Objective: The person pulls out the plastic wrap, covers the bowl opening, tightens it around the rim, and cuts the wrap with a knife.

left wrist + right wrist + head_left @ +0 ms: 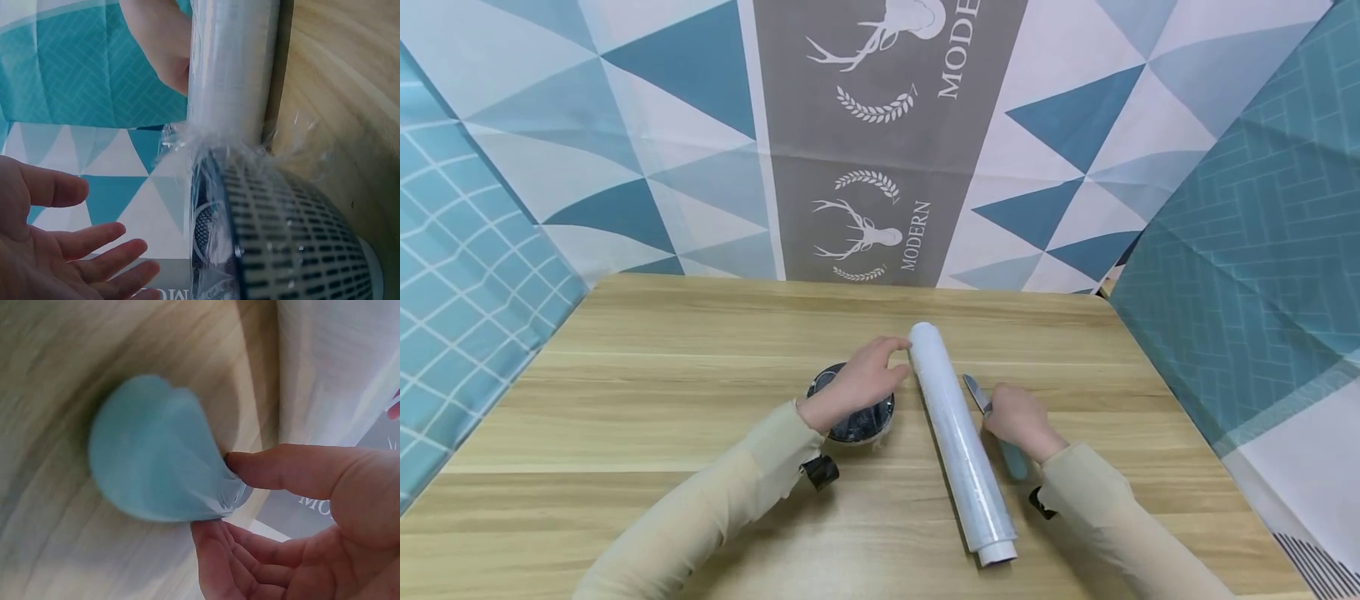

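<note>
My right hand [1021, 418] pinches a small knife [1013, 460] at the front of its light blue handle, its blade pointing away to the far left. In the right wrist view, thumb and fingers lie on either side of the handle [156, 456], close over the table. My left hand [871, 377] reaches over a bowl [859, 427] with its fingers loosely extended toward the far end of a plastic wrap roll [958, 442]. That hand holds nothing. Dark dashes pattern the bowl's outside [294, 231], and clear film with crumpled edges covers its top.
The long roll lies lengthwise on the wooden table [662, 400], between bowl and knife. Patterned cloths hang behind the table [865, 167] and at both sides. A dark strap device [820, 472] sits at my left wrist.
</note>
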A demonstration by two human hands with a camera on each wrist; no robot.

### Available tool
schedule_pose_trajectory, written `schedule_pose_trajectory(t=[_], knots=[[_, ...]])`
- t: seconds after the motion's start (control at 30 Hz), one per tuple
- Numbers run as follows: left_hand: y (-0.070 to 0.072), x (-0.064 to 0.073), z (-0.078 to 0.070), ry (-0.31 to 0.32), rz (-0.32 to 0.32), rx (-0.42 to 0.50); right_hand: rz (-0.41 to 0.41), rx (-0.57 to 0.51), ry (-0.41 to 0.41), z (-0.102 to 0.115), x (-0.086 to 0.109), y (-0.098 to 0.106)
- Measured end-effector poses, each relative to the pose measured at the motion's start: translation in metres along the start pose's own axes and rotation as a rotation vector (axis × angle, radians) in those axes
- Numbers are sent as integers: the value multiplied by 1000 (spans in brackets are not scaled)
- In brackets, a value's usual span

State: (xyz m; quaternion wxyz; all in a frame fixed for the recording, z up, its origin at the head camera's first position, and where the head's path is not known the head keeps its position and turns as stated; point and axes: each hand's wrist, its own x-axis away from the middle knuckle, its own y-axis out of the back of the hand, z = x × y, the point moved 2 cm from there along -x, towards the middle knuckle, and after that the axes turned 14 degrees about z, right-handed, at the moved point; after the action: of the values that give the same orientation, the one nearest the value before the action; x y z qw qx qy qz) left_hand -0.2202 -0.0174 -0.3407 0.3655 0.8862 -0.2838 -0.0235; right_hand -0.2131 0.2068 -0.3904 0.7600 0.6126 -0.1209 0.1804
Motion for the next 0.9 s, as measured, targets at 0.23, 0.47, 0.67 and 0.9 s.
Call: schedule_pose_trajectory(t=[0.23, 0.47, 0.67, 0.9], knots=[[1, -9, 1, -12, 18, -34, -25, -116, 54, 1, 2, 13], [8, -25, -2, -48, -2, -136, -119, -56, 128, 18, 8, 37], [17, -34, -11, -115, -67, -268, -113, -27, 159, 42, 12, 44], [13, -35, -16, -160, 6, -358, -223, 59, 309, 62, 14, 44]])
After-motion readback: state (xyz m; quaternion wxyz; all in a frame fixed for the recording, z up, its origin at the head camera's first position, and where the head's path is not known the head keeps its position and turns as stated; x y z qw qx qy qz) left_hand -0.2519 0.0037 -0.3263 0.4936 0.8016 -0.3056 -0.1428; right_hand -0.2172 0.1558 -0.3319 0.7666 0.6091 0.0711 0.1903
